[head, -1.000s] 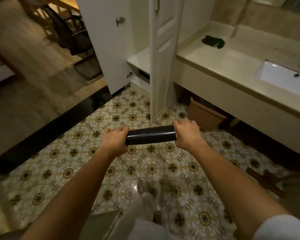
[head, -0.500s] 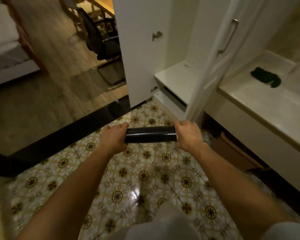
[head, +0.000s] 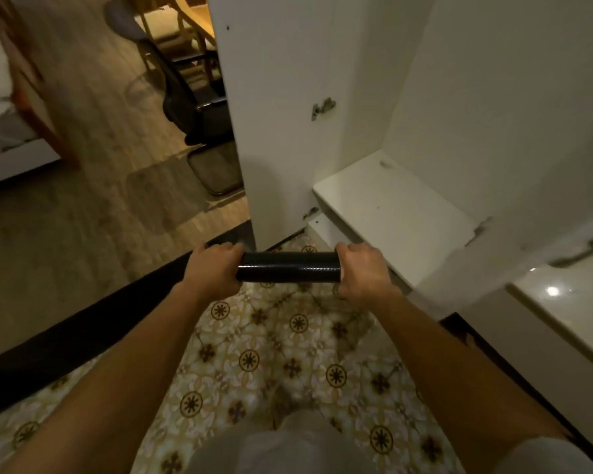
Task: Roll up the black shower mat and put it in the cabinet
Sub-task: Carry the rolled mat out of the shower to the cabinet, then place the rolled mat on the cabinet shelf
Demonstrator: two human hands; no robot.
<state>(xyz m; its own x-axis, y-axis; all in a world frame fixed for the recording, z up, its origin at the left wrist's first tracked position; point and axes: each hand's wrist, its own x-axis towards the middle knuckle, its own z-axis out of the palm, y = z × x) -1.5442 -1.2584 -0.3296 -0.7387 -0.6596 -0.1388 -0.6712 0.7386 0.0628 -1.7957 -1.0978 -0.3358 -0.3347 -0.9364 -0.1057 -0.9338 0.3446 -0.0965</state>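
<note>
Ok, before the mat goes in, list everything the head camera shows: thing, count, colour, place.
Rolled shower mat: one, black, held level over the tiles.
Cabinet: one, white, ahead right, open.
Cabinet door: one, white, swung open at centre.
Cabinet shelf: one, white, low inside the cabinet.
Tiled floor: cream with dark medallions, underfoot.
Threshold strip: one, black, between tiles and wood floor.
Wood floor: brown, left.
Chair: one, dark, top centre.
Countertop: one, pale, right edge.
Left hand: grips the roll's left end.
Right hand: grips its right end.
</note>
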